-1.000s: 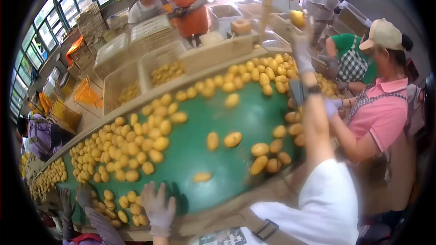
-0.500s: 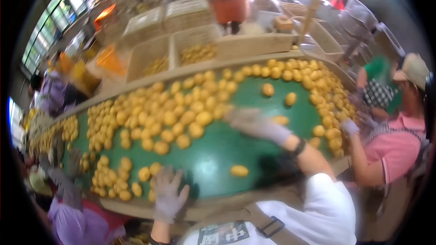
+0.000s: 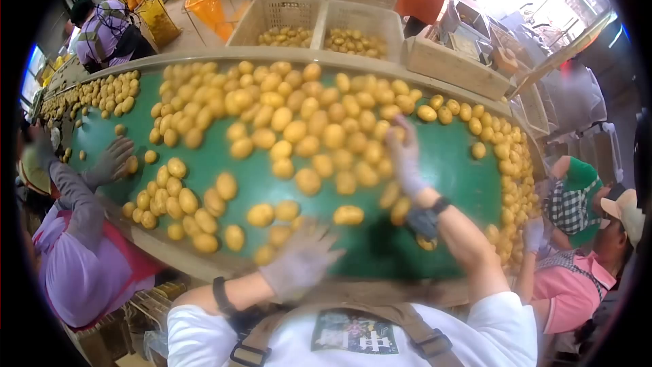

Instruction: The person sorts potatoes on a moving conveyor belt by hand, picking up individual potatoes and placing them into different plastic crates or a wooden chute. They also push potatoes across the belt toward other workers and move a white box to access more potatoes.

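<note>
Yellow potatoes (image 3: 295,130) lie in a broad spread over a green conveyor belt (image 3: 448,183). My left hand (image 3: 302,258), in a pale glove and blurred, is at the near edge of the belt with its fingers spread, beside a few potatoes (image 3: 280,234). My right hand (image 3: 405,153), also gloved, reaches over the belt at the right side of the main spread. Its fingers are stretched out against the potatoes there, with none seen in its grasp. A single potato (image 3: 348,215) rests between my two hands.
On the left, a co-worker's grey-gloved hand (image 3: 112,163) is over the belt near a cluster of potatoes (image 3: 170,197). At the right, a person in a pink shirt (image 3: 567,285) stands by a dense potato row (image 3: 513,163). Plastic crates (image 3: 272,10) stand beyond the far rim.
The view has turned and shifted. My right hand has moved farther across the belt beside the spread, and my left hand has moved right along the near edge. Potatoes have shifted.
</note>
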Motion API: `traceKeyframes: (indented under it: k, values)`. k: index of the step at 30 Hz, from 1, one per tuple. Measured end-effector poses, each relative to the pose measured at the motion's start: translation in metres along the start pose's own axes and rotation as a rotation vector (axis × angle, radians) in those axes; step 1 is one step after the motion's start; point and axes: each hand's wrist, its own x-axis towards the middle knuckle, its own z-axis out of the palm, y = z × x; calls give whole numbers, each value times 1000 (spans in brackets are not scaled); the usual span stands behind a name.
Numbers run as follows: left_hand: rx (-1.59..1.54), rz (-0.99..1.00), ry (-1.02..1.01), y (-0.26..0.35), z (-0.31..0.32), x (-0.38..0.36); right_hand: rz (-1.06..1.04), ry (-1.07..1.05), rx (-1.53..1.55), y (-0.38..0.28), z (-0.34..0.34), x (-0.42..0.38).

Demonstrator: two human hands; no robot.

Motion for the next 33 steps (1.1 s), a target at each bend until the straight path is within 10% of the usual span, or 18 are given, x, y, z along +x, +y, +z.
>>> traceKeyframes:
  k: [7,9,16,21,25,28,31,33]
  values:
    - [150,-319,46,-42,-35,-62,-304,-247,-363,2,172,-46]
    - [197,-379,101,-64,-50,-81,27,-488,86,-40,208,-46]
    - [652,-1126,-13,-186,-43,-199,157,-1342,395,-139,186,-77]
    - [548,-1102,73,-146,-8,-212,-62,-1021,-17,-107,67,-66]
    - [290,-880,229,-95,63,-182,146,-477,-106,-70,-35,-55]
    - [-50,-884,433,-27,-5,-98,-50,-349,-396,-66,-81,-31]
    - [47,-480,321,-1,-32,-47,-359,-221,-730,-85,-80,24]
    - [-49,-319,270,14,-24,-29,-211,-57,-730,-53,-61,59]
